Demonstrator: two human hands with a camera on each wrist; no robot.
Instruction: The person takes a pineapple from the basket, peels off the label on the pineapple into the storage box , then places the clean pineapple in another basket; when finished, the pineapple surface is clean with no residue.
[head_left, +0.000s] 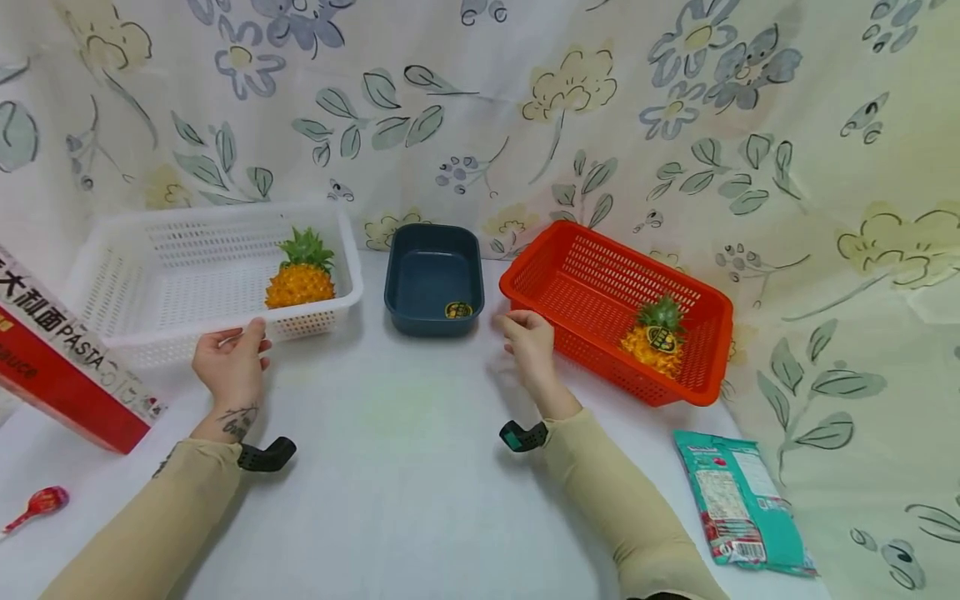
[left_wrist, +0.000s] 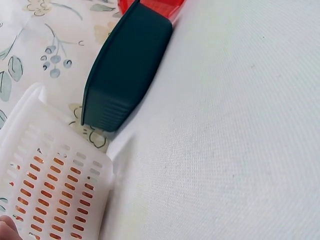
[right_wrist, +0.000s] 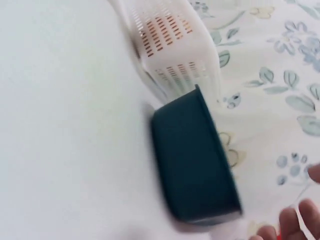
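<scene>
Left of the dark blue tub, the white basket looks light and stiff, best taken by its rim; the red basket, right of the tub, should handle likewise. The left hand, left of the tub at the white rim, and right hand, right of it near the red rim, have loosely bent fingers, seemingly holding nothing; contact I cannot tell.

A pale cloth with blue, yellow and green flowers backs a white table surface.

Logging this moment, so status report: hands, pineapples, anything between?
Left hand by white basket; right hand by red basket. Pineapples: one inside each. Dark tub between baskets.
</scene>
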